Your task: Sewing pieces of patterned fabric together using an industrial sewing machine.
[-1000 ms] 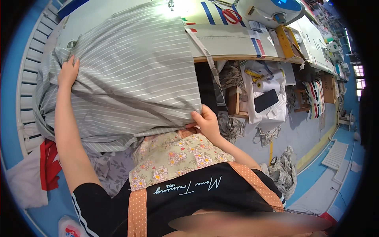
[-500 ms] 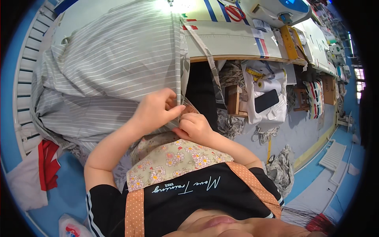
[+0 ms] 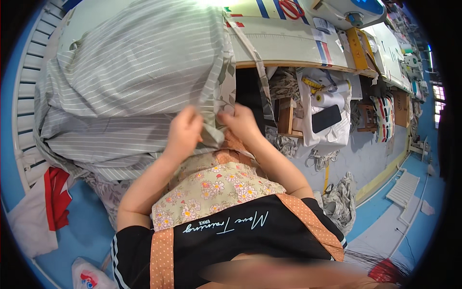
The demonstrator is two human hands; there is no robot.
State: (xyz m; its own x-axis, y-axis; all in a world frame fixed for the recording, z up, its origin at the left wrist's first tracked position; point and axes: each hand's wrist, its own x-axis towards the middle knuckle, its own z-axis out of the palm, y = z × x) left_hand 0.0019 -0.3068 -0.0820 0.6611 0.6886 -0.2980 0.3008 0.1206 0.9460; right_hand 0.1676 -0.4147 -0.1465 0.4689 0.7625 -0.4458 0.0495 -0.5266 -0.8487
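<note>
A large grey fabric with white stripes (image 3: 139, 62) lies over the table and hangs down toward my lap. Along its right edge a leaf-print side (image 3: 225, 85) shows. My left hand (image 3: 185, 131), slightly blurred, is closed on the striped fabric near that edge. On the other side of the edge, my right hand (image 3: 241, 123) pinches the fabric, its fingertips partly smeared by motion. Between the two hands the edge is folded and loose. A narrow fabric strip (image 3: 252, 53) trails from the table over its front edge, to the right of my right hand.
On the table at the right are red-handled scissors (image 3: 291, 8), a white machine (image 3: 353, 10) and a yellow box (image 3: 357, 48). Below hangs a white cloth holder (image 3: 308, 137) with thread cones (image 3: 329, 100) and a black phone (image 3: 327, 119). A wooden box (image 3: 286, 118) sits beside it.
My hands have moved apart, the right one rising. The fabric edge, straight and taut before, is now slack and turned, showing more of the leaf-print side.
</note>
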